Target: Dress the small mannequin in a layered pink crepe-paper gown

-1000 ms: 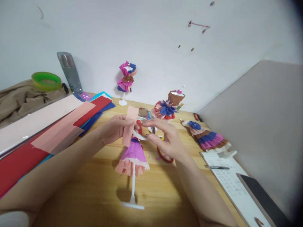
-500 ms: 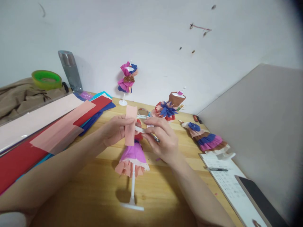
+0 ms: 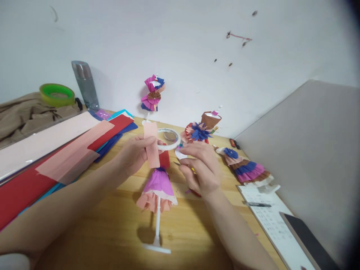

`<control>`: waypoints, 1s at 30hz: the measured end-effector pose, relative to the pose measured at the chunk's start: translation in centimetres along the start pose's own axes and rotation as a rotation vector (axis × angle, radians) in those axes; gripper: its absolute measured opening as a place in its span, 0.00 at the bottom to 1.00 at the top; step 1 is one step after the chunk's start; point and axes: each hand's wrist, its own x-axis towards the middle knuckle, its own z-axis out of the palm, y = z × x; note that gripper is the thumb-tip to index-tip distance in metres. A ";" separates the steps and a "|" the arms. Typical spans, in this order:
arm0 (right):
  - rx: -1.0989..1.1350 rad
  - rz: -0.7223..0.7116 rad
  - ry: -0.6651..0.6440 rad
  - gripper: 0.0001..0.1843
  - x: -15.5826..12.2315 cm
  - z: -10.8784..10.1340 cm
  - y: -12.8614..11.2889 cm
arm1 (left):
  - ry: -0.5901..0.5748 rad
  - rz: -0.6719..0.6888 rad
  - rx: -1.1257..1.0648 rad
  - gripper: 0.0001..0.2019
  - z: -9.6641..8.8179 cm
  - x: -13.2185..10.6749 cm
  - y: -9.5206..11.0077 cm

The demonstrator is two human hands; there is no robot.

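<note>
My left hand [image 3: 137, 152] is closed, pinching a strip of pink crepe paper [image 3: 152, 145] upright between thumb and fingers. A roll of white double-sided tape [image 3: 176, 142] sits against the right side of this strip, apparently steadied by the fingers behind it. To the right, my right hand [image 3: 201, 165] has bent fingers that stand apart, close to the roll with nothing visible in them. Below both hands is a small dress form [image 3: 158, 221] on a white stand, wearing a red top [image 3: 165, 159] and a purple skirt [image 3: 157, 183] with a pink ruffle.
Crepe paper sheets [image 3: 67, 153] lie at left, near a bottle [image 3: 86, 88] and a green tape roll [image 3: 57, 101]. Two decorated forms, one magenta [image 3: 149, 101] and one brown [image 3: 210, 120], stand behind. A layered paper dress [image 3: 249, 168], a pen [image 3: 258, 204] and a tablet [image 3: 309, 240] lie at right.
My right hand has come off the tape roll and moved slightly right and down. The pink strip and the roll beside it have shifted a little, with the strip tilted now.
</note>
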 end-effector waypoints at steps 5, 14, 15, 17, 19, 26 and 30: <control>0.101 0.349 -0.012 0.09 0.7 0.4 -0.7 | -0.054 0.010 0.163 0.11 0.7 -0.5 -1.1; 0.565 0.941 0.014 0.10 0.6 2.0 -1.0 | -0.164 -0.057 0.377 0.10 0.8 -1.0 -2.7; 0.623 0.991 0.058 0.11 0.6 1.8 -1.0 | -0.172 -0.072 0.354 0.10 0.8 -1.0 -2.7; 0.733 1.044 0.132 0.14 0.9 0.9 -0.9 | -0.175 -0.095 0.294 0.11 0.6 -0.7 -2.5; 0.840 1.091 0.077 0.19 1.2 -0.3 -0.5 | -0.148 -0.104 0.219 0.12 0.5 -0.4 -2.3; 0.944 0.999 -0.575 0.18 1.7 -2.9 0.3 | -0.065 0.002 0.043 0.04 -0.2 0.4 -1.7; 0.712 0.948 -0.505 0.17 1.7 -1.8 0.0 | -0.029 0.039 0.011 0.06 -0.2 0.4 -1.7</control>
